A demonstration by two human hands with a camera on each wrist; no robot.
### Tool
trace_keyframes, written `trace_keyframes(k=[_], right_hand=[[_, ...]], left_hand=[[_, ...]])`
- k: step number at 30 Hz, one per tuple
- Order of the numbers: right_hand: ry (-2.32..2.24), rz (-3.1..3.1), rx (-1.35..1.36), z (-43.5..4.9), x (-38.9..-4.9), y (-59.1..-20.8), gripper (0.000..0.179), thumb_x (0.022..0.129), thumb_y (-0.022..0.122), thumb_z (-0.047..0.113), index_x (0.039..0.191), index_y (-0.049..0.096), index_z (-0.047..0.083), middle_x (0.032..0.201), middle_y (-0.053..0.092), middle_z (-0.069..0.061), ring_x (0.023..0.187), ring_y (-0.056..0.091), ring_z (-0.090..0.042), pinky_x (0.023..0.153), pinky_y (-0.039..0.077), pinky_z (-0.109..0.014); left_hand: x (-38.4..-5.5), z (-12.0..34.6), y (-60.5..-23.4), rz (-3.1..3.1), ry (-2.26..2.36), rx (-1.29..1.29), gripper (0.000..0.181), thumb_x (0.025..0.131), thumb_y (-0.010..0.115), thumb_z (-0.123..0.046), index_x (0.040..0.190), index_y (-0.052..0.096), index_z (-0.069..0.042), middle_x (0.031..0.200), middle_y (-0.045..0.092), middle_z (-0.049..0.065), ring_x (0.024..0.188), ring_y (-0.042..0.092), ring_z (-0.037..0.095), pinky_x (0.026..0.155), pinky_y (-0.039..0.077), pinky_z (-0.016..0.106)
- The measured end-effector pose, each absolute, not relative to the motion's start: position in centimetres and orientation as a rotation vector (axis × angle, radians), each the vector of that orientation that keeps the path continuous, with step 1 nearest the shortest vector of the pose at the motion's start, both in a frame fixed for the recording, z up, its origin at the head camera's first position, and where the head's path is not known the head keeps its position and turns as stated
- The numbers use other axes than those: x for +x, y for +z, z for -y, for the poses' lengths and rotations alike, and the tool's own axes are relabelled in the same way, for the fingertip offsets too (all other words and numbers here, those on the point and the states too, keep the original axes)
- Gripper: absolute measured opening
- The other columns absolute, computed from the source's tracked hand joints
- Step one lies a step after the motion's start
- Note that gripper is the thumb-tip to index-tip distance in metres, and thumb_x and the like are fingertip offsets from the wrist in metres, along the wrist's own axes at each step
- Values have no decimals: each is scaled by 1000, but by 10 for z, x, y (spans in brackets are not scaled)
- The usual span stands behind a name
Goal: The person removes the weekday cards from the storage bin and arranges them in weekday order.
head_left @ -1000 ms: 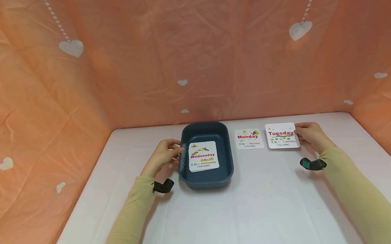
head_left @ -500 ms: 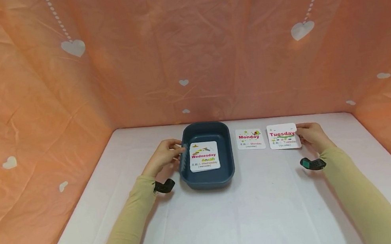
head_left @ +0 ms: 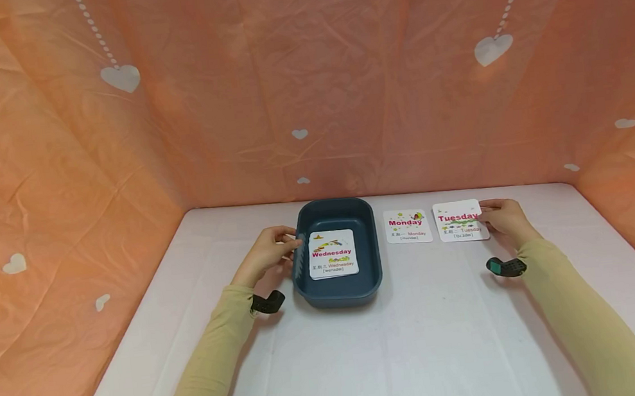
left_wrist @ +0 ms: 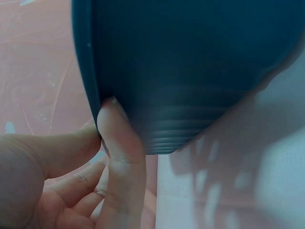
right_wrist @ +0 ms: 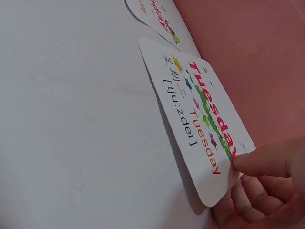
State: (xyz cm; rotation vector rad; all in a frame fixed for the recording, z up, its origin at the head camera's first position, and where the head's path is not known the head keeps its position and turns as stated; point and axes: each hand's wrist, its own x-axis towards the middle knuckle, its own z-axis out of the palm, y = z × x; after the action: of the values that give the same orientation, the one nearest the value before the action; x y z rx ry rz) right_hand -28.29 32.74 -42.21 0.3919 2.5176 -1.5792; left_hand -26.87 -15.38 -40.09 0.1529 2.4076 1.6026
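My left hand [head_left: 267, 251] pinches the left rim of a dark blue plastic tray [head_left: 367, 244]; the left wrist view shows thumb and finger on either side of the tray wall [left_wrist: 167, 62]. Inside the tray lies a small stack of cards, a Wednesday card [head_left: 332, 254] on top. At the right, my right hand [head_left: 507, 220] pinches the right edge of a white Tuesday card [head_left: 459, 222], thumb on its face and the other fingers beneath. In the right wrist view the Tuesday card [right_wrist: 195, 119] casts a shadow on the white tabletop.
A Monday card [head_left: 408, 227] lies flat on the white table [head_left: 427, 354] between the tray and the Tuesday card. Behind the table's far edge hangs an orange cloth [head_left: 330, 93] with white hearts, and it also covers both sides.
The Tuesday card lies slightly lower and flatter than a second ago, still in the right hand. The whole view shifts a little; the left hand stays at the tray rim.
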Motion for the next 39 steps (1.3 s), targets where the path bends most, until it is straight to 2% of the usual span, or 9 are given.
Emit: trace_keyframes(k=[6,13,17,20,27,35,39], right_hand=[[-1562,-2588,363,-327,-283,-424,51,94,53,4,139,36,-11,131,45,-27,87,50,-10,66,47,-17],[-1508,-2665,348,-327,-283,-425,49,92,59,5,135,43,-12,120,52,-25,88,52,-14,65,47,-15],[-1484,-2716,319,-329,-285,-426,48,89,63,6,130,48,-12,107,60,-20,79,54,-8,63,48,-16],[-1499,-2708,317,-331,-285,-427,46,89,64,6,128,50,-13,104,61,-17,76,54,-4,63,48,-16],[-1558,-2659,353,-331,-286,-428,45,89,63,7,128,51,-13,113,58,-19,79,53,-5,66,48,-16],[-1427,-2747,332,-328,-284,-425,43,88,64,7,124,54,-13,116,57,-27,76,54,-7,62,47,-16],[-1396,-2769,325,-327,-283,-422,43,87,65,6,123,55,-14,113,59,-26,77,53,-7,62,45,-16]], left_hand=[[-268,155,-399,-2397,1599,150,37,93,63,-8,125,54,7,89,61,15,65,60,18,64,56,37],[-268,155,-399,-2395,1601,153,37,93,63,-8,125,54,7,91,62,16,66,60,18,65,56,37],[-268,155,-400,-2393,1609,152,37,92,64,-7,125,55,7,89,62,14,65,60,18,65,56,38],[-268,154,-401,-2395,1619,163,37,92,64,-7,124,55,7,88,62,14,64,60,18,64,56,38],[-269,154,-402,-2407,1627,173,35,91,64,-5,123,55,7,87,62,13,64,60,17,63,56,38],[-267,154,-401,-2401,1624,167,36,92,64,-6,124,55,7,86,61,13,63,60,17,59,55,34],[-268,154,-400,-2394,1624,165,36,92,63,-6,124,54,8,86,61,12,63,59,17,60,55,34]])
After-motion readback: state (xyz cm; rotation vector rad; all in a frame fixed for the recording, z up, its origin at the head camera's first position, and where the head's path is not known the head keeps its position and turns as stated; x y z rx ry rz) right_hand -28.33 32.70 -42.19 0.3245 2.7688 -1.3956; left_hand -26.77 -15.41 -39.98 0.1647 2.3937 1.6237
